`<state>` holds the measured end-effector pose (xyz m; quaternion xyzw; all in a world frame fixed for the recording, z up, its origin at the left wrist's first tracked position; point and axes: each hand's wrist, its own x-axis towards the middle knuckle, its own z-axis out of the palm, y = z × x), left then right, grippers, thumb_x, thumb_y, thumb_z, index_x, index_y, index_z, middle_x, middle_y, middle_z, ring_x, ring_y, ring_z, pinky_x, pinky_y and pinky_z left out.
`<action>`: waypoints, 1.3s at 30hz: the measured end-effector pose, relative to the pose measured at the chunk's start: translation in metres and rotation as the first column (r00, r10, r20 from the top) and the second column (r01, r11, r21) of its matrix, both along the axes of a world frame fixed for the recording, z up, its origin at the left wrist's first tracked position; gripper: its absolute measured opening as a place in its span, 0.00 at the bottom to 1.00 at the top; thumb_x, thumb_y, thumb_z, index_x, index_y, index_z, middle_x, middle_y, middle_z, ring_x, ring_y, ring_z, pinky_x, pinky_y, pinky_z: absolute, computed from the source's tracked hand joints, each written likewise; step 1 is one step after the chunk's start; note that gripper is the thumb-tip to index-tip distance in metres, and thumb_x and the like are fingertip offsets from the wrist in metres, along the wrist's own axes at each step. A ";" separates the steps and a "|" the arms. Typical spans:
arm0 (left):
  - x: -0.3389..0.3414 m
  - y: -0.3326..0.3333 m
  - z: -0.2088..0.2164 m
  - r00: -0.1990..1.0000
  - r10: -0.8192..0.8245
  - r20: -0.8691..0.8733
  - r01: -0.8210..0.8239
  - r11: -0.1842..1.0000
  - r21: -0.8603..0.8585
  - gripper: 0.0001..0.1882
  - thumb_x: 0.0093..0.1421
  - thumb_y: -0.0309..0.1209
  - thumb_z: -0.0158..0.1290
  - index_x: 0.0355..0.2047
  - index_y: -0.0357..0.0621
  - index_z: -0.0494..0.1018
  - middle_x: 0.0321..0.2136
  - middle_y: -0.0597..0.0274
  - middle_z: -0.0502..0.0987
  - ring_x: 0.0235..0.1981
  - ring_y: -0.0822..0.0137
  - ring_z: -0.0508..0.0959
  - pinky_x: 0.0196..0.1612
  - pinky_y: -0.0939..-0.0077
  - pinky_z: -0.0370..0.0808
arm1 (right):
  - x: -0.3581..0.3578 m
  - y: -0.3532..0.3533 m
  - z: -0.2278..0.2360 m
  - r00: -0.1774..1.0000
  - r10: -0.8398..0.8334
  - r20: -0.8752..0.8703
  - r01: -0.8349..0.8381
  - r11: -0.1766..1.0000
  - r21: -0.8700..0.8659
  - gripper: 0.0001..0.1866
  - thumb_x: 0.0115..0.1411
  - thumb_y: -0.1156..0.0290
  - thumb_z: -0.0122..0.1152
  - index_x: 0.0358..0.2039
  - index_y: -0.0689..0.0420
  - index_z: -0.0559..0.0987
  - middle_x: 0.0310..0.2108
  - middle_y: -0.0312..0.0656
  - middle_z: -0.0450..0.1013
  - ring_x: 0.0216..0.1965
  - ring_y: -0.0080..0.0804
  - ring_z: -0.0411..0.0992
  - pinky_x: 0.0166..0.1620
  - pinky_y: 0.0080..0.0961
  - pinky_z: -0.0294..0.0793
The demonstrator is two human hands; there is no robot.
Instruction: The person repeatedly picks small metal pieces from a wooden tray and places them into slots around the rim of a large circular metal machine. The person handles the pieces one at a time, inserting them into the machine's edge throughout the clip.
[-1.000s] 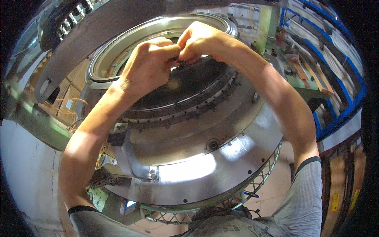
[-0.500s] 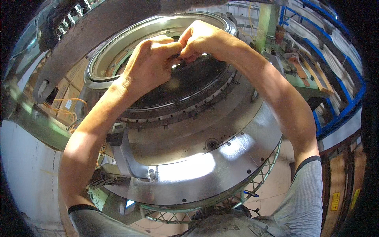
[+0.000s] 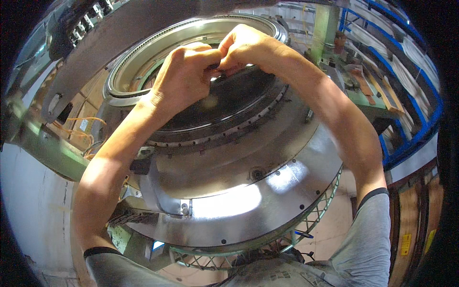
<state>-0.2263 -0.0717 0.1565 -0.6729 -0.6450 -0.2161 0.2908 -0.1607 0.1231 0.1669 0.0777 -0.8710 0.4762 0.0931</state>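
Note:
Both my arms reach forward over a large round metal machine. My left hand and my right hand meet above its dark inner opening, fingers closed and touching at the tips. Whatever is pinched between them is hidden; only a small dark and light spot shows beside the fingertips. Behind the hands stands a toothed metal ring. A bent metal bracket is fixed on the machine's near left rim.
A thick dark metal beam crosses the upper left. Orange cables hang at the left. On the right are a green bench with wooden strips and a blue rack. Green lattice work runs under the machine's near rim.
The hands stay together at almost the same place, with only a very slight shift. The large round part carrying the bolts has turned or shifted a little beneath them.

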 end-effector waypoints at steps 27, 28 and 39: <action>-0.002 0.002 -0.003 1.000 0.014 0.013 -0.014 0.999 0.034 0.05 0.54 0.19 0.58 0.31 0.40 0.75 0.26 0.51 0.74 0.31 0.49 0.78 0.36 0.60 0.74 | 0.002 -0.005 -0.003 0.991 -0.112 -0.079 0.117 0.991 0.062 0.05 0.48 0.79 0.72 0.27 0.66 0.85 0.23 0.41 0.80 0.25 0.28 0.79 0.33 0.24 0.81; -0.002 0.002 -0.003 0.999 0.026 0.024 -0.026 1.000 0.008 0.06 0.53 0.19 0.57 0.32 0.39 0.76 0.27 0.50 0.75 0.33 0.48 0.79 0.38 0.59 0.75 | 0.002 -0.003 -0.004 0.990 -0.111 -0.083 0.116 0.991 0.061 0.05 0.48 0.79 0.72 0.27 0.66 0.85 0.23 0.41 0.80 0.25 0.27 0.79 0.33 0.24 0.81; 0.002 0.001 -0.001 0.998 0.053 0.033 -0.053 0.999 -0.005 0.04 0.52 0.19 0.56 0.30 0.38 0.76 0.26 0.49 0.75 0.33 0.46 0.79 0.37 0.57 0.76 | 0.006 -0.005 -0.002 0.985 -0.160 -0.064 0.164 0.985 0.057 0.07 0.47 0.78 0.75 0.26 0.64 0.85 0.23 0.40 0.79 0.26 0.27 0.80 0.33 0.23 0.82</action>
